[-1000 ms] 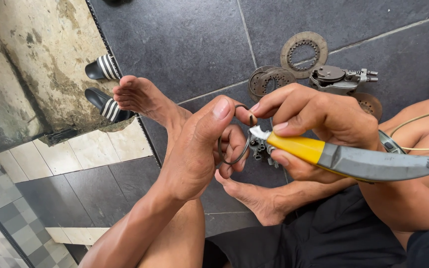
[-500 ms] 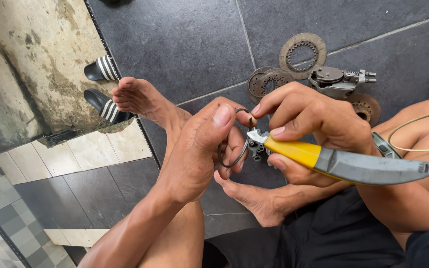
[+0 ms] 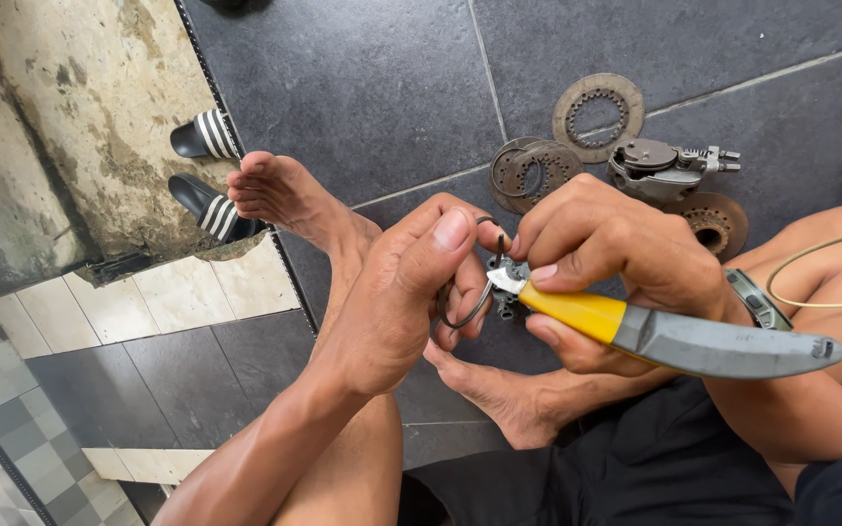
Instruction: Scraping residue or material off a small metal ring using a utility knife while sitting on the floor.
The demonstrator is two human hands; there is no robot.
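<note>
**Inspector:** Report the item in hand.

**Operator:** I see a thin metal ring (image 3: 467,310), dark wire bent into a loop, held over the floor (image 3: 363,88) between both hands. A small grey metal part (image 3: 507,292) sits at its right side; its shape is too hidden for me to tell more.

**Inspector:** Tool?

**Operator:** Pliers (image 3: 674,336), yellow handle running into a grey one, nose touching the ring. The handles point right, across my knee.

**Inspector:** Edges and room?

**Operator:** The work hangs above dark tiles. My bare feet (image 3: 289,200) lie below and beside it, so the space under the hands is tight. Behind the right hand lie toothed discs (image 3: 596,117) and a grey assembly (image 3: 660,168), near but not touching. To the left the floor ends at a step edge; two striped sandals (image 3: 209,170) sit just past it, well apart from the work.

**Inspector:** Hand pose?

**Operator:** Left hand (image 3: 392,302): fingers curled, thumb raised, pinching the ring. Right hand (image 3: 616,263): wrapped tight around the pliers, forefinger and thumb pressed near the nose.
</note>
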